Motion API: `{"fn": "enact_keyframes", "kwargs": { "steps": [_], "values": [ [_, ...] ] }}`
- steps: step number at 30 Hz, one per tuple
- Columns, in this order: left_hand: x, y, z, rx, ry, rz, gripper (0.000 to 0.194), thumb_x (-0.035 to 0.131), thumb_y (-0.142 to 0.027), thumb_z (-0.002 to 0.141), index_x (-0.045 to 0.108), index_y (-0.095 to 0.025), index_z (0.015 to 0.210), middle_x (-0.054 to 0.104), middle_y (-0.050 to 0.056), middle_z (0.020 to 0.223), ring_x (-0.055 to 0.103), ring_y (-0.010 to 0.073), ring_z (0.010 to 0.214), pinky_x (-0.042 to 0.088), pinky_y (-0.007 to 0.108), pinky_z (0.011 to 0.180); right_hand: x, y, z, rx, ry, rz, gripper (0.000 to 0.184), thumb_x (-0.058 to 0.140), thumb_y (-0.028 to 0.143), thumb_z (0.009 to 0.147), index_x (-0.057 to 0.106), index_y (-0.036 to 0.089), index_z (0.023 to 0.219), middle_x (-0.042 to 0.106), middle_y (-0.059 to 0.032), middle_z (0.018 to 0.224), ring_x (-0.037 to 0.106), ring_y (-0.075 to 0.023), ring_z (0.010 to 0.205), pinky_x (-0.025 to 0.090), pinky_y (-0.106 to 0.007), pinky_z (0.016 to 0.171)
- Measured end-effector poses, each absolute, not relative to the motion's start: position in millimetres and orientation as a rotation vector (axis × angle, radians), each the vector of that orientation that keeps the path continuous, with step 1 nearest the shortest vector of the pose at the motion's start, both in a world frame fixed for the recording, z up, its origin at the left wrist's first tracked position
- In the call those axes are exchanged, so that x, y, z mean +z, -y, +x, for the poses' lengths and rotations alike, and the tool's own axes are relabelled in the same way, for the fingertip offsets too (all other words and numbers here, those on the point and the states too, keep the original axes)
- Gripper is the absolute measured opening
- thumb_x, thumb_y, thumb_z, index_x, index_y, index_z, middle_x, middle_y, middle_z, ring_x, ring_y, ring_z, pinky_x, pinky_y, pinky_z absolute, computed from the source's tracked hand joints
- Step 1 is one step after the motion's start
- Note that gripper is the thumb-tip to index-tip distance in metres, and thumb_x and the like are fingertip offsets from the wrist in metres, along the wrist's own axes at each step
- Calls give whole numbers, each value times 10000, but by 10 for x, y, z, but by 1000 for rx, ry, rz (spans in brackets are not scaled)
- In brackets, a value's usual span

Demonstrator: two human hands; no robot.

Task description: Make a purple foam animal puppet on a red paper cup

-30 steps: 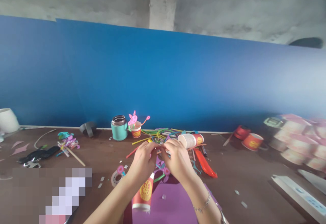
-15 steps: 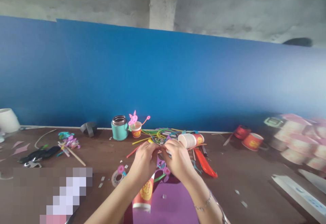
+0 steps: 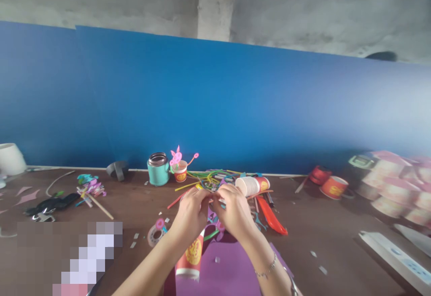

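My left hand (image 3: 194,207) and my right hand (image 3: 233,209) meet at the fingertips above the middle of the table. Both are closed in a pinch, and whatever small thing lies between the fingers is mostly hidden. Under my left wrist a red paper cup (image 3: 191,258) lies on its side, partly on a purple sheet (image 3: 232,271). Beyond the fingers spreads a heap of colourful pipe cleaners and strips (image 3: 212,179). A stack of white paper cups (image 3: 248,186) lies just past my right hand, with a long red shiny object (image 3: 272,217) beside it.
A roll of tape (image 3: 155,236) lies left of my forearm. At the back stand a teal jar (image 3: 158,170) and a decorated cup (image 3: 180,171). To the right are a red cup (image 3: 334,187), many stacked cups (image 3: 397,183) and a power strip (image 3: 397,258).
My hands stay pinched together in nearly the same place; only slight finger and wrist shifts show. Nothing on the table has visibly moved.
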State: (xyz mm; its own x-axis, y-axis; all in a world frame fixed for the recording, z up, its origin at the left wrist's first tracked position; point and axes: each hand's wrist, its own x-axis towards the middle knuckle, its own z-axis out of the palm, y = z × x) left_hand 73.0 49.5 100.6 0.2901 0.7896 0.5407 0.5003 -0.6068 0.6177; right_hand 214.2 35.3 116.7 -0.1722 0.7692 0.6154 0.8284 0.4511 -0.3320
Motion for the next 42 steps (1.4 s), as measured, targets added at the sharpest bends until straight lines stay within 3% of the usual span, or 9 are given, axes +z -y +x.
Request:
{"fn": "enact_keyframes", "kwargs": {
  "steps": [7, 12, 15, 23, 29, 32, 35, 38, 42],
  "values": [
    [1056, -583, 642, 1105, -1197, 2172, 204, 469, -123, 803, 658, -198, 827, 669, 26, 749, 598, 172, 709, 418, 260, 643, 1098, -486, 2265, 419, 1673, -1360, 160, 495, 181, 786, 621, 178, 689, 640, -8, 625, 586, -148, 573, 406, -222, 520],
    [1058, -623, 584, 1079, -1260, 2268, 219, 472, -123, 813, 671, -208, 846, 677, 32, 756, 604, 187, 754, 425, 282, 700, 982, -543, 2416, 64, 1770, -1777, 272, 500, 187, 780, 511, 199, 508, 562, -15, 517, 541, -166, 511, 316, -255, 495],
    [1066, -624, 577, 1067, -1289, 2365, 215, 486, -103, 794, 675, -205, 796, 678, 42, 740, 593, 201, 751, 425, 305, 715, 957, -523, 2421, -136, 1838, -1785, 126, 539, 79, 697, 584, 191, 659, 637, -68, 720, 595, -221, 694, 342, -291, 588],
    [1038, -630, 582, 936, -1301, 2400, 235, 491, -62, 726, 679, -198, 697, 674, 43, 697, 581, 195, 724, 393, 273, 655, 1046, -408, 2124, 84, 2009, -1302, 360, 506, 40, 735, 588, 218, 1037, 658, -46, 970, 569, -207, 930, 374, -319, 790],
    [1052, -647, 570, 848, -1260, 2290, 246, 472, -107, 739, 669, -195, 621, 626, 1, 561, 558, 143, 549, 334, 227, 530, 970, -394, 2017, 51, 2014, -1330, 261, 502, 64, 766, 605, 212, 955, 680, -34, 863, 585, -209, 847, 364, -337, 779],
    [1008, -712, 490, 890, -1252, 2204, 226, 483, -152, 746, 690, -195, 826, 685, 29, 699, 615, 174, 665, 401, 243, 606, 947, -429, 2036, 122, 1950, -1334, 275, 502, 82, 765, 607, 213, 982, 687, -33, 874, 602, -195, 820, 390, -326, 771],
    [850, -832, 364, 910, -1539, 2116, 401, 533, -196, 712, 600, -173, 1107, 688, 119, 961, 606, 270, 936, 423, 338, 766, 904, -509, 2080, 351, 1747, -1329, 196, 501, 144, 765, 634, 183, 904, 687, -51, 829, 614, -187, 750, 434, -303, 713],
    [651, -959, 288, 673, -1614, 1972, 545, 544, -152, 661, 522, -122, 1204, 691, 128, 833, 625, 300, 853, 428, 361, 706, 836, -608, 2132, 674, 1516, -1321, 119, 515, 200, 730, 629, 165, 738, 659, -36, 684, 593, -168, 634, 439, -263, 601],
    [554, -1022, 348, 661, -1470, 1948, 584, 512, -64, 612, 509, -116, 1194, 635, 8, 633, 616, 198, 651, 416, 265, 585, 755, -712, 2213, 935, 1279, -1320, 96, 550, 214, 643, 615, 155, 683, 595, 5, 584, 526, -132, 556, 381, -224, 521]
  ]
}}
